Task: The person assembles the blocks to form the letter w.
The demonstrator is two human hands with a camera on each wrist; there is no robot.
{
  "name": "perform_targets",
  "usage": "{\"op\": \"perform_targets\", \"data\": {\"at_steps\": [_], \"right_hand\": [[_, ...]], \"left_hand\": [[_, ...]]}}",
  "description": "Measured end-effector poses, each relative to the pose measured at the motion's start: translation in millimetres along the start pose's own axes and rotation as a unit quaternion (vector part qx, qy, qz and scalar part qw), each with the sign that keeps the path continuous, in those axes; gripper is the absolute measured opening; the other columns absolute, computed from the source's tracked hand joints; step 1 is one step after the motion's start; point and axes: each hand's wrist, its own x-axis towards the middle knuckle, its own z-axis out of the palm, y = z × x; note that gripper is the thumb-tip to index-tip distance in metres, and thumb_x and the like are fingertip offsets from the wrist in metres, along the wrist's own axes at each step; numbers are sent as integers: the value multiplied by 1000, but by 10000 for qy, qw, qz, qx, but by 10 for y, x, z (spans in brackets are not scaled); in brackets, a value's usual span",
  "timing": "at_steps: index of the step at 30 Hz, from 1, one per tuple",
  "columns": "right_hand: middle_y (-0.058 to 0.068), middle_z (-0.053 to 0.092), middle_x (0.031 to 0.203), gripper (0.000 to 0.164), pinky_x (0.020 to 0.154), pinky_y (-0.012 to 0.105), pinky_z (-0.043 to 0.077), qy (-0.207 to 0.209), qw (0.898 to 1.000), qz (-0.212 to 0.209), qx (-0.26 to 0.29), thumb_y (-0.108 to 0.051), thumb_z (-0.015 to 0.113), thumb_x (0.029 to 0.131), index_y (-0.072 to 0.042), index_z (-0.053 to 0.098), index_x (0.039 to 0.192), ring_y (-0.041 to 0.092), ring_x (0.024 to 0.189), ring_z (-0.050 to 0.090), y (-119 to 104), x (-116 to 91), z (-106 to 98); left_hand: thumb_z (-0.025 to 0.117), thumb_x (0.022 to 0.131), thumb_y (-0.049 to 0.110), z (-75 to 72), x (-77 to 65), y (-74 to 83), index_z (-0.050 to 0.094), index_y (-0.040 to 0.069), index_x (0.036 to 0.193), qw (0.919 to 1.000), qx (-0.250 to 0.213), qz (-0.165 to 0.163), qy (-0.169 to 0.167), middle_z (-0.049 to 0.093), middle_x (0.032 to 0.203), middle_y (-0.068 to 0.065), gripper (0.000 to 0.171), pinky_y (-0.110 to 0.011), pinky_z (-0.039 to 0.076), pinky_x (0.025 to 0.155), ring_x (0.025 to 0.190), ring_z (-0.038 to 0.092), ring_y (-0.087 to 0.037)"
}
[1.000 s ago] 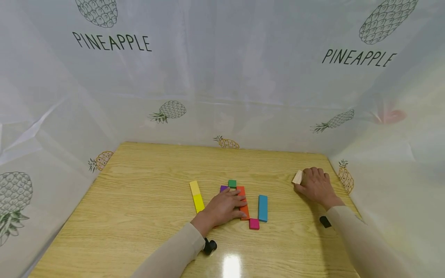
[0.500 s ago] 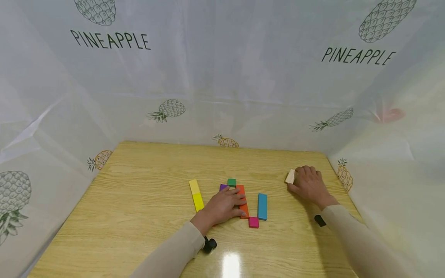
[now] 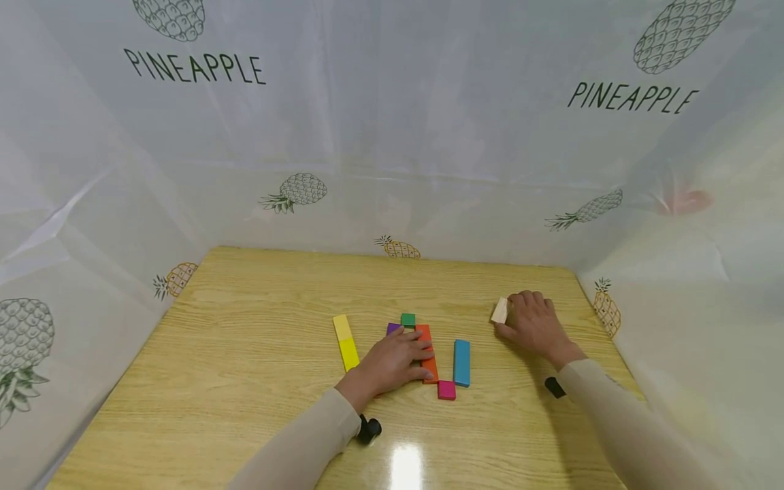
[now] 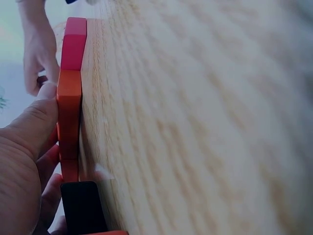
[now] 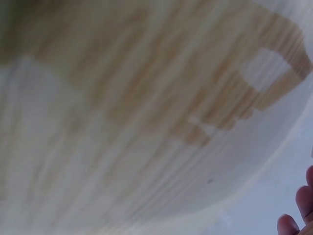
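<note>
My left hand [image 3: 395, 361] lies over a cluster of flat coloured blocks, fingers spread across a red-orange block [image 3: 429, 364]. In the left wrist view its thumb touches an orange block [image 4: 69, 105], with a pink block [image 4: 74, 44] at that block's end and a black block [image 4: 83, 205] nearer the camera. A purple block [image 3: 394, 328] shows partly beyond the fingers; the rest under the palm is hidden. At the right of the table my right hand [image 3: 534, 323] grips a pale wooden block [image 3: 499, 311] between thumb and fingers. The right wrist view catches only some fingertips [image 5: 304, 198].
Two yellow blocks [image 3: 346, 342] lie end to end left of my left hand. A green block [image 3: 407, 319] sits behind the cluster, and a blue block [image 3: 462, 363] stands to its right by the pink one. A pineapple-print sheet [image 3: 392, 136] encloses the table's back and sides.
My right hand has moved left across the table with the pale wooden block. My left hand stays on the coloured blocks, which have not moved.
</note>
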Motion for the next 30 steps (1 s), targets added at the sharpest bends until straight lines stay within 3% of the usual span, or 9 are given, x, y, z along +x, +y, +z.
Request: {"op": "perform_targets", "data": {"at_steps": [30], "right_hand": [[18, 66, 126, 57, 102, 57, 51, -484, 9940, -821, 546, -47, 70, 98, 1, 66, 129, 38, 117, 58, -523, 245, -44]], "left_hand": [[65, 102, 51, 25, 5, -25, 68, 24, 144, 10000, -46, -7, 68, 60, 152, 9, 50, -45, 25, 132, 154, 43, -19]]}}
